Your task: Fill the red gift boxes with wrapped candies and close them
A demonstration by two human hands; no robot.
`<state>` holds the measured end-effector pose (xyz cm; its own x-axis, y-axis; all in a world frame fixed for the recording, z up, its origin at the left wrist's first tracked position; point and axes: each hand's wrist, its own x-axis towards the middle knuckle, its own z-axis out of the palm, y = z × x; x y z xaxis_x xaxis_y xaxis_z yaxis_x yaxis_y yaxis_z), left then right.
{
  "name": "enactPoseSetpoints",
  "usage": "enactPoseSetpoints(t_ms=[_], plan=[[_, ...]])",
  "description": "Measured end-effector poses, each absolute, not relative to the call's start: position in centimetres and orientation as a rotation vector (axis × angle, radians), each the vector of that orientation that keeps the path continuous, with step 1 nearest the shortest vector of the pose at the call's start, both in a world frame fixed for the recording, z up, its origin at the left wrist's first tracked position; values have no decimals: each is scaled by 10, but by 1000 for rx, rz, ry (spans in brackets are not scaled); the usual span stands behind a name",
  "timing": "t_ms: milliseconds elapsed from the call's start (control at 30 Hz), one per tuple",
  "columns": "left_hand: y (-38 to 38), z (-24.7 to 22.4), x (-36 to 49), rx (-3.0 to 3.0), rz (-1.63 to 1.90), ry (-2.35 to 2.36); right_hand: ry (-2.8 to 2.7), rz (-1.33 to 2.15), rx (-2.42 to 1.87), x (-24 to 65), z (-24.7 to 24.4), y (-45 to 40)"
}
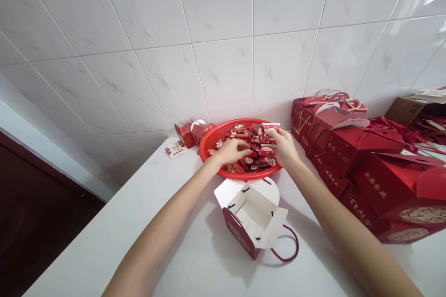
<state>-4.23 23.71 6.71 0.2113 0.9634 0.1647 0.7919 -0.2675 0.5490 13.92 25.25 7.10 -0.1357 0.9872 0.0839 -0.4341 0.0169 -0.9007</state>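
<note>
A red plastic basket (pixel 208 141) holds many red-wrapped candies (pixel 248 160). Over its right side, my right hand (pixel 285 146) grips a red and white packet (pixel 270 134) between thumb and fingers. My left hand (pixel 234 151) reaches in from the left, its fingers curled together among the candies; what they pinch, if anything, is hidden. In front of the basket, between my forearms, stands an open gift box (pixel 241 236) with red outside and white inside. Its flaps are spread, no candy shows in it, and a dark red rope handle (pixel 297 246) loops out to the right.
Red gift boxes (pixel 365 185) are stacked along the right, close to my right forearm. Small red boxes (pixel 186 135) and a printed card (pixel 176 149) lie left of the basket. A brown carton (pixel 404 110) stands at the far right. A tiled wall (pixel 223 79) backs the white table (pixel 153 185).
</note>
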Motion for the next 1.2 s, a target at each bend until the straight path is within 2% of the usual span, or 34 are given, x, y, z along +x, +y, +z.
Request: enactPoseSetpoints(t_ms=[100, 200, 300, 467, 567, 700, 767, 867, 967, 1200], plan=[[235, 64, -41, 2275, 232, 1547, -1010, 1449, -761, 139, 70, 253], [235, 64, -40, 2339, 152, 1582, -1032, 1453, -793, 138, 71, 253], [235, 67, -39, 2352, 431, 1620, -1049, 1457, -826, 139, 73, 250], [239, 67, -39, 2188, 1361, 1561, -1092, 1488, -838, 141, 81, 243], [242, 64, -40, 2080, 1504, 1341, -1131, 1534, -818, 142, 82, 244], [244, 63, -41, 1993, 1378, 1233, -1165, 1528, -774, 142, 78, 247], [244, 64, -42, 1973, 1292, 1423, -1168, 1492, -764, 142, 76, 247], [244, 65, -45, 2062, 952, 1845, -1138, 1455, -766, 141, 75, 246], [244, 64, -47, 2108, 698, 1959, -1103, 1441, -752, 140, 75, 246], [240, 68, -42, 2108, 701, 1970, -1063, 1484, -756, 141, 80, 245]])
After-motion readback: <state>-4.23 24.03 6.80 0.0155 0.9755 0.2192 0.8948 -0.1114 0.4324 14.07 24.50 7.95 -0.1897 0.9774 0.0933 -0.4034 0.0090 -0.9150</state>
